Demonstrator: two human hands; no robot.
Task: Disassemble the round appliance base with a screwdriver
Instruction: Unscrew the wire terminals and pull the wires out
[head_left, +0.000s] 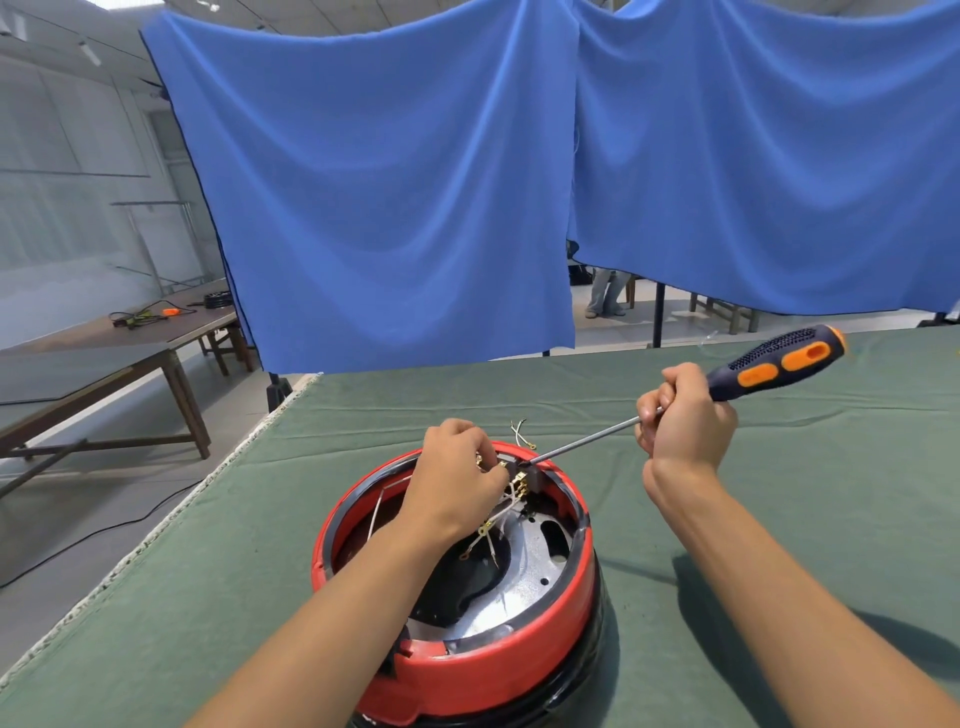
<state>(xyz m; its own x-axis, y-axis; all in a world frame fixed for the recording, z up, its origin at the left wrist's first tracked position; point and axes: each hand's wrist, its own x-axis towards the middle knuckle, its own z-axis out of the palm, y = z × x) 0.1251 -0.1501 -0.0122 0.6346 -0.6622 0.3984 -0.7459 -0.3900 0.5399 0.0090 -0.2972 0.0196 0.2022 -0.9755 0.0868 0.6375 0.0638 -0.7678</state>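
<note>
Red base, blue-orange screwdriver

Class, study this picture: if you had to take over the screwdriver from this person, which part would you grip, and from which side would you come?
Probably the screwdriver by its free orange-and-dark handle, coming from the far right: the right hand grips the front of the handle where the shaft begins, the tip sits in the round appliance base, and the handle's ribbed, thick end juts out clear.
</note>
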